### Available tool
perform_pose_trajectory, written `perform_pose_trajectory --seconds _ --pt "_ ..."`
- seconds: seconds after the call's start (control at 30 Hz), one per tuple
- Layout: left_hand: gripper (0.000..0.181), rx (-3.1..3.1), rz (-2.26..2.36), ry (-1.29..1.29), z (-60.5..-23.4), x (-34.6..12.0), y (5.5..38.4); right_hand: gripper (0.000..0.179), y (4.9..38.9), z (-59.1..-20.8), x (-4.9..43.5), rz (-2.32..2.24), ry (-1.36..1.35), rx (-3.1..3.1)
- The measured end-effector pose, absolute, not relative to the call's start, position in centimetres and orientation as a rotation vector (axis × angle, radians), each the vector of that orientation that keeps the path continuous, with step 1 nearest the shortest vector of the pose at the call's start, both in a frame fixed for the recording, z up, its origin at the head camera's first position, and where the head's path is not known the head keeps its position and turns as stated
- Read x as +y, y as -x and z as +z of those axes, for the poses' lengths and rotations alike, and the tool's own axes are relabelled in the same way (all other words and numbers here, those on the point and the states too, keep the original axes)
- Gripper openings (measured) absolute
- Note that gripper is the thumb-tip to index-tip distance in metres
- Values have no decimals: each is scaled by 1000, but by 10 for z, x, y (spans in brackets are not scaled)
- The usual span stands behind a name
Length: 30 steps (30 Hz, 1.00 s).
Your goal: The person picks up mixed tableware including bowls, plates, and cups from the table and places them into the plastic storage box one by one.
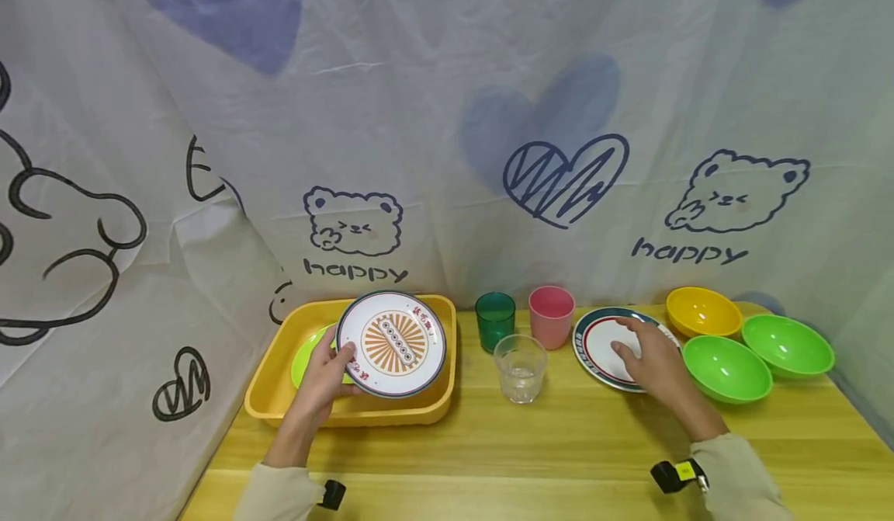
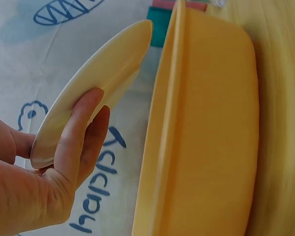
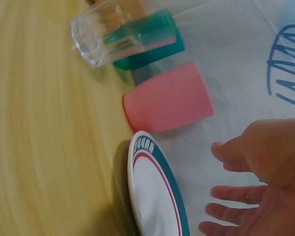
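Note:
My left hand point(image 1: 327, 372) grips the left edge of a white plate point(image 1: 391, 342) with an orange sunburst print, thumb on its face and fingers on its underside. The plate is tilted above a yellow basin point(image 1: 433, 408). Part of a lime-green dish point(image 1: 305, 354) shows inside the basin, behind the hand. Over at the right, my right hand point(image 1: 656, 358) hovers with spread fingers above a white plate with a teal rim point(image 1: 608, 350). In the right wrist view those fingers hold nothing and stand apart from the teal-rimmed plate point(image 3: 157, 196).
Between basin and teal-rimmed plate stand a green cup point(image 1: 495, 323), a pink cup point(image 1: 552, 317) and a clear glass point(image 1: 520, 369). To the right sit a yellow bowl point(image 1: 702, 311) and two green bowls, one nearer point(image 1: 726, 369) and one farther right point(image 1: 788, 346). A printed cloth hangs behind.

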<state>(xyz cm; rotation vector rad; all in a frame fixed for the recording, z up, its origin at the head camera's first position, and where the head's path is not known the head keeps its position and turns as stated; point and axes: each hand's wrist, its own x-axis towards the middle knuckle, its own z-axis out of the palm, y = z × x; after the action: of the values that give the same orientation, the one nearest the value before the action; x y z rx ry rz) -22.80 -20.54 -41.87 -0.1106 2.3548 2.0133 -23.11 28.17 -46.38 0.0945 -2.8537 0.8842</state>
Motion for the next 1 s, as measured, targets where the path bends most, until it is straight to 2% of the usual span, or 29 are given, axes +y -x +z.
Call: perform_pose_trajectory --seconds 0.5,1.0 --pt "52 2355 1972 253 -428 -254 224 60 266 -473 297 731 -244 -2960" --pt "57 2339 1883 354 -431 -289 239 77 292 -487 309 638 -145 -3113"
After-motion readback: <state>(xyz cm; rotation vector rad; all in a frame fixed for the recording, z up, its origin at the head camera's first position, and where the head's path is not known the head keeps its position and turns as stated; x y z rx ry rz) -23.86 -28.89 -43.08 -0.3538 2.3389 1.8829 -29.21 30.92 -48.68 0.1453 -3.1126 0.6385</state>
